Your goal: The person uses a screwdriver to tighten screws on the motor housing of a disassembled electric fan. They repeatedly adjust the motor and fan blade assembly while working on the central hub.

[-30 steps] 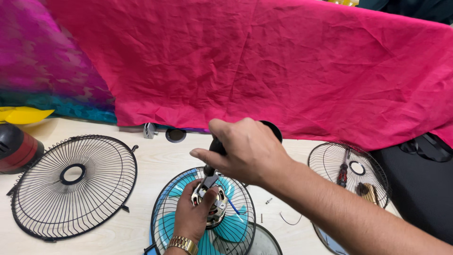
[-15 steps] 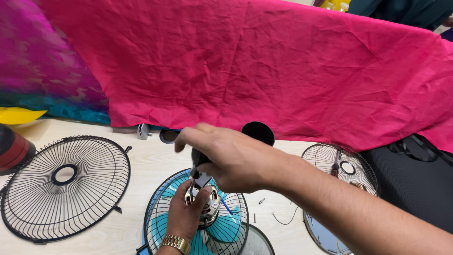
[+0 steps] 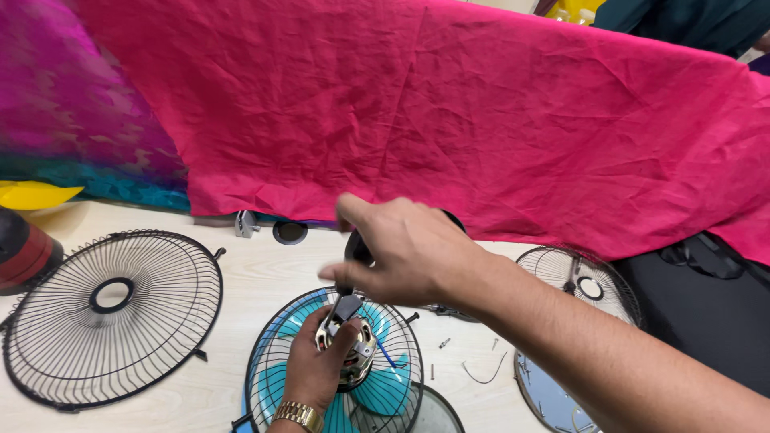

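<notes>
Left hand [image 3: 317, 365] grips the motor [image 3: 353, 353] at the centre of the teal fan [image 3: 337, 373], low on the surface [image 3: 257, 277]. Right hand [image 3: 405, 252], closed on a black tool [image 3: 353, 265], sits at the motor's 12 o'clock. A loose grille [image 3: 112, 317] lies at 9 o'clock.

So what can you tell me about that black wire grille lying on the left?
The grille is a round fan guard of thin black wire, its spokes running out from a black ring at the centre to a heavier rim. Small tabs stick out from the rim. It lies flat on the pale table, left of both hands, with nothing touching it.
</notes>
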